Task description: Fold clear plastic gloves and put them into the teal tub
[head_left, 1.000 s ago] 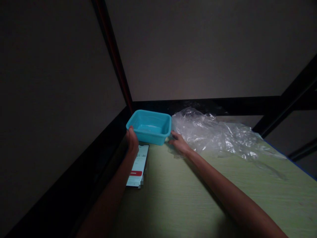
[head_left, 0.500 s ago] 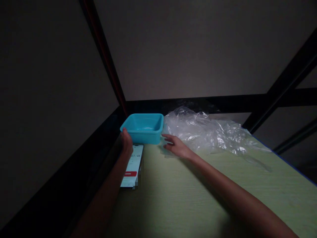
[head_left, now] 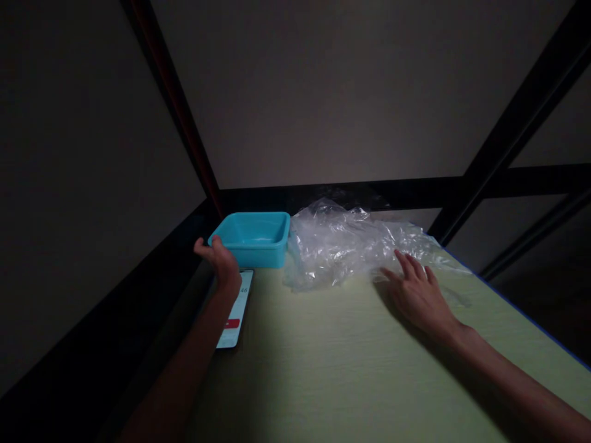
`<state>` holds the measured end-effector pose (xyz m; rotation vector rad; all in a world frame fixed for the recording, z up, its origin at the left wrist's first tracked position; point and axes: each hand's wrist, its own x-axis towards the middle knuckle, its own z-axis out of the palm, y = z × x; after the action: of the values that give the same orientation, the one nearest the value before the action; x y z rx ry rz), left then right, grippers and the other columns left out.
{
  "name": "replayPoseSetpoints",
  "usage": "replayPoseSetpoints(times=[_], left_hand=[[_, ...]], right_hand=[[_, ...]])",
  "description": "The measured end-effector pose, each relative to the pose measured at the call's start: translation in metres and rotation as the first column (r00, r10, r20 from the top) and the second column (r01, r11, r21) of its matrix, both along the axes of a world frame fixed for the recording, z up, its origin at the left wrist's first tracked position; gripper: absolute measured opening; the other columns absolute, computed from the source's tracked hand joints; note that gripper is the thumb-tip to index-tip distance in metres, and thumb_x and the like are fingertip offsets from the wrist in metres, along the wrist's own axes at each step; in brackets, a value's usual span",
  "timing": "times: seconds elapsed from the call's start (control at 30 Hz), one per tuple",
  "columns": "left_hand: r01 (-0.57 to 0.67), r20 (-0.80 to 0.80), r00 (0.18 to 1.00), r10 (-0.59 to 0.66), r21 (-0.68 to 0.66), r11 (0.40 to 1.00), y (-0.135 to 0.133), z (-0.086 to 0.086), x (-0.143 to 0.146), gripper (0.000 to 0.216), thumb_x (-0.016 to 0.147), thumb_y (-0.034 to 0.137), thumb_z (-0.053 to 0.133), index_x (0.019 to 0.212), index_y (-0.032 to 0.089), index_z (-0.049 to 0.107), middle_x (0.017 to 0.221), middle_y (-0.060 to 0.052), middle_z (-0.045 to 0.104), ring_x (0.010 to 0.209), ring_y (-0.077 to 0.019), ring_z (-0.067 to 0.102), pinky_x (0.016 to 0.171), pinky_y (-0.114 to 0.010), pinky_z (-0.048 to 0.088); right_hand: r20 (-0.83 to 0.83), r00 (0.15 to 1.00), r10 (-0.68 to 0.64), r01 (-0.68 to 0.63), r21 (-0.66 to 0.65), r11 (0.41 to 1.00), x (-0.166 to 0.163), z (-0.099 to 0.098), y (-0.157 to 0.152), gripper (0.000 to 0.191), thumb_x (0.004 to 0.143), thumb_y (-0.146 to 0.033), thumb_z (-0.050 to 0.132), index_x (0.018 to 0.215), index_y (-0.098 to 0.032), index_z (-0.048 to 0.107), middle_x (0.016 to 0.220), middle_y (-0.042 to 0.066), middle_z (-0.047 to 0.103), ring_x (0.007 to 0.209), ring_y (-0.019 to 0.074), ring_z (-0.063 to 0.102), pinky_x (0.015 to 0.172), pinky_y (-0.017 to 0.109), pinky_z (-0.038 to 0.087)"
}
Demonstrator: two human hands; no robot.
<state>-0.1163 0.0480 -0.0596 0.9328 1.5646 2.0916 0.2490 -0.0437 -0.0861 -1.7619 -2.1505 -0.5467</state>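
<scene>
Head view: at a pale green, wood-grained bench, we have our left hand, thumb and fingers parted, at the near left corner of a rectangular turquoise plastic basin; we cannot tell if they touch. Our right hand spreads its fingers wide at the near edge of a crumpled sheet of clear plastic, which lies just right of the basin. A slim rectangular phone with a lit screen lies partly behind our left wrist.
</scene>
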Motion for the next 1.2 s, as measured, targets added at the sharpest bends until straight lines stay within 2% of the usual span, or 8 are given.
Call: replayPoseSetpoints(times=[0.13, 0.33, 0.47, 0.67, 0.8, 0.97, 1.07, 1.2], left_hand=[[-0.078, 0.008, 0.997, 0.078, 0.005, 0.997, -0.019, 0.020, 0.023, 0.043, 0.085, 0.020, 0.040, 0.126, 0.017, 0.026, 0.139, -0.014, 0.028, 0.132, -0.0233, 0.028, 0.111, -0.038, 0.018], [-0.024, -0.161, 0.986, 0.045, 0.126, 0.992, -0.044, 0.030, 0.038, 0.052, 0.083, 0.018, 0.041, 0.131, 0.010, 0.023, 0.147, -0.019, 0.017, 0.140, -0.0217, 0.013, 0.113, -0.032, 0.012], [0.158, -0.331, 0.939, -0.088, 0.191, 0.969, -0.058, 0.012, 0.043, 0.057, 0.085, 0.032, 0.046, 0.134, 0.015, 0.022, 0.149, -0.017, 0.016, 0.140, -0.0233, 0.015, 0.113, -0.037, 0.015], [0.388, -0.435, 0.843, -0.318, 0.081, 0.918, -0.079, -0.032, 0.061, 0.052, 0.089, 0.042, 0.045, 0.134, 0.022, 0.028, 0.146, -0.012, 0.027, 0.136, -0.0227, 0.026, 0.112, -0.041, 0.020], [0.513, -0.415, 0.764, -0.493, -0.073, 0.855, -0.085, -0.045, 0.072, 0.042, 0.087, 0.034, 0.047, 0.126, 0.020, 0.041, 0.136, -0.012, 0.044, 0.127, -0.0224, 0.042, 0.107, -0.041, 0.029], [0.617, -0.282, 0.735, -0.616, -0.097, 0.781, -0.086, -0.039, 0.079, 0.031, 0.081, 0.030, 0.048, 0.110, 0.017, 0.049, 0.112, -0.011, 0.062, 0.103, -0.0210, 0.060, 0.092, -0.037, 0.044], [0.669, -0.186, 0.708, -0.681, -0.134, 0.731, -0.088, -0.036, 0.081, 0.031, 0.079, 0.029, 0.049, 0.107, 0.016, 0.047, 0.087, -0.006, 0.067, 0.081, -0.0184, 0.064, 0.078, -0.033, 0.049], [0.668, -0.203, 0.687, -0.697, -0.202, 0.717, -0.089, -0.038, 0.084, 0.026, 0.076, 0.025, 0.047, 0.101, 0.015, 0.046, 0.070, -0.001, 0.064, 0.065, -0.0150, 0.062, 0.063, -0.026, 0.047]], right_hand=[[0.009, 0.998, -0.066, 0.066, -0.013, 0.998, 0.014, -0.003, 0.004, 0.041, 0.085, -0.018, 0.033, 0.118, -0.011, 0.056, 0.138, 0.017, 0.044, 0.126, 0.0395, 0.037, 0.093, 0.064, 0.034], [-0.090, 0.992, 0.091, -0.072, 0.191, 0.979, 0.019, 0.037, -0.004, 0.042, 0.086, -0.023, 0.039, 0.124, -0.010, 0.052, 0.127, 0.017, 0.056, 0.116, 0.0352, 0.051, 0.093, 0.061, 0.038], [-0.169, 0.909, 0.382, -0.327, 0.278, 0.903, 0.013, 0.074, -0.031, 0.033, 0.086, -0.021, 0.046, 0.116, -0.018, 0.059, 0.110, 0.010, 0.067, 0.097, 0.0241, 0.064, 0.085, 0.042, 0.052], [-0.412, 0.692, 0.593, -0.674, -0.074, 0.735, -0.003, 0.115, -0.087, 0.029, 0.087, -0.018, 0.049, 0.108, -0.030, 0.066, 0.100, 0.002, 0.071, 0.090, 0.0185, 0.068, 0.073, 0.028, 0.058], [-0.624, 0.621, 0.474, -0.751, -0.300, 0.589, -0.011, 0.133, -0.102, 0.026, 0.087, -0.022, 0.052, 0.105, -0.034, 0.067, 0.098, 0.001, 0.071, 0.090, 0.0174, 0.067, 0.073, 0.027, 0.057], [-0.857, 0.463, 0.229, -0.828, -0.325, 0.457, -0.027, 0.149, -0.066, 0.019, 0.082, -0.019, 0.058, 0.097, -0.022, 0.070, 0.082, 0.004, 0.072, 0.073, 0.0148, 0.068, 0.064, 0.023, 0.055], [-0.871, 0.479, 0.110, -0.848, -0.428, 0.312, -0.039, 0.133, -0.026, 0.021, 0.077, -0.019, 0.062, 0.097, -0.018, 0.070, 0.083, 0.004, 0.071, 0.073, 0.0150, 0.067, 0.063, 0.025, 0.054], [-0.825, 0.566, 0.016, -0.818, -0.559, 0.133, -0.056, 0.087, 0.020, 0.027, 0.070, -0.011, 0.061, 0.096, -0.016, 0.070, 0.079, 0.002, 0.071, 0.067, 0.0121, 0.065, 0.064, 0.026, 0.053]])
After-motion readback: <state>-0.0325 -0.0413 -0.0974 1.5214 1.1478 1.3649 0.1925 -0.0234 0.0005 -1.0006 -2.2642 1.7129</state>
